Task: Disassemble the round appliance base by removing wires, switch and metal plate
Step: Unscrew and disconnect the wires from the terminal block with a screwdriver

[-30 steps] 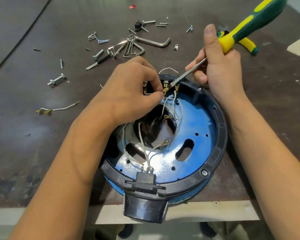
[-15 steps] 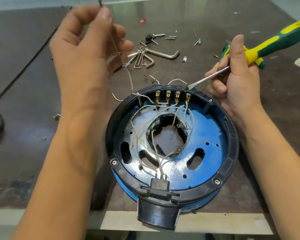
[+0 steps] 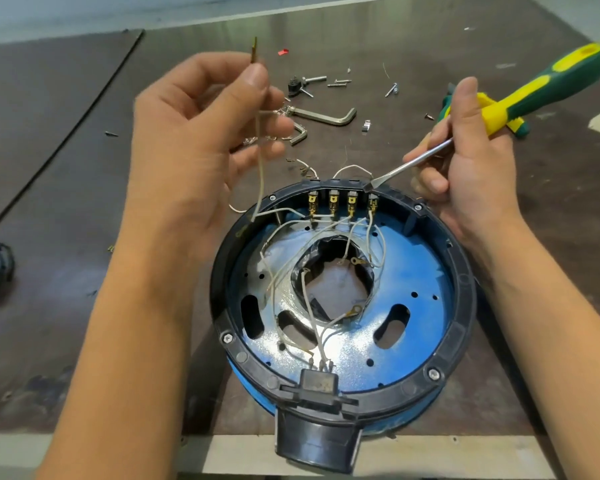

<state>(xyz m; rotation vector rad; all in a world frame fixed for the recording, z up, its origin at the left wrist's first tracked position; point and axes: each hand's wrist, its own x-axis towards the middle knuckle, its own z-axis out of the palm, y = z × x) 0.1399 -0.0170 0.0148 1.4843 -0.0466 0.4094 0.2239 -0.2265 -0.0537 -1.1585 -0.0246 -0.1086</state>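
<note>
**Wire lifted in my left hand, screwdriver blade at the terminal row**

My left hand is raised over the far left of the round base. Its thumb and forefinger pinch a white wire near the upper end, and a brass tip sticks up above the fingers. The wire hangs down to the base's far-left rim; I cannot tell whether its lower end is attached there.

My right hand is on the far right, clamped round the green-and-yellow screwdriver, thumb up against the yellow collar. The flat blade touches the far rim of the base, just above the rightmost of four brass terminals set in a row inside that rim.

The base sits at the near edge of the table, open side up. Inside its black ring lies the blue metal plate, with a large central hole and several slots. Thin loose wires loop across the plate between the terminals and a black plug block at the near rim.

Beyond the base, hex keys and scattered screws lie on the table. A second green-and-yellow tool lies behind my right hand.
</note>
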